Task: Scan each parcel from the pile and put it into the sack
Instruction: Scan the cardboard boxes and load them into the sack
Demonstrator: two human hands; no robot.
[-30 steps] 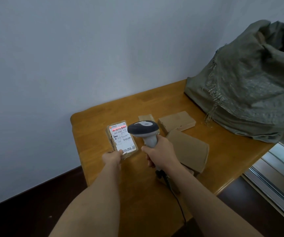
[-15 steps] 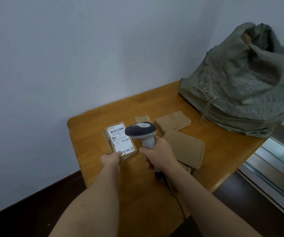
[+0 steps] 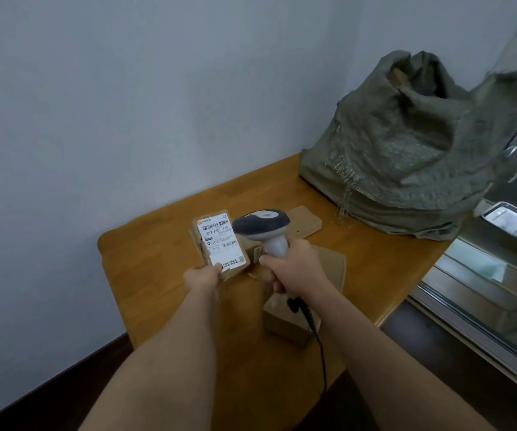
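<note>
My left hand pinches the near end of a small brown parcel, held above the table with its white barcode label facing up. My right hand grips the grey handle of a barcode scanner, whose dark head sits just right of the label. A pile of brown parcels lies on the table: a flat one behind the scanner, a padded one under my right hand, and a box below my wrist. The green woven sack stands open at the table's far right.
The wooden table stands in a corner against a pale wall. The scanner's black cable hangs over the near edge. A metal-framed glass surface runs along the right, with a phone-like object beside the sack.
The red scan line on the label has gone out. My left hand has lifted and tilted the parcel slightly. The view has shifted right and up, showing more of the sack's mouth.
</note>
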